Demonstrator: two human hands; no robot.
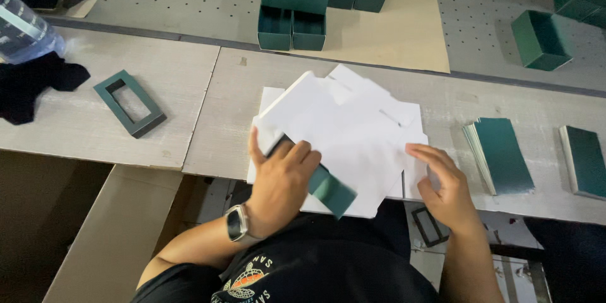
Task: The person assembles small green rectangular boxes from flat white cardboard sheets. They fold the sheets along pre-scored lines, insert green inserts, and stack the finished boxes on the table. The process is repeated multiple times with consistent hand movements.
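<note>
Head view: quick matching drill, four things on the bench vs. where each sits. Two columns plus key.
Things:
1. green frame
2. open green boxes
3. green strip
4. stacks of green sheets

Places:
A. under the left hand, on the white sheets
B. far side, on tan cardboard
C. beyond the right hand, at the bench's right end
D. lying flat left of the white sheets

Pairs: 1-D, 2-B, 3-A, 4-C

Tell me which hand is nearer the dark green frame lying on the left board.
Left. The left hand presses a green strip onto the white sheets, right of the frame. The right hand rests on the sheets' far edge, farther away.
</note>
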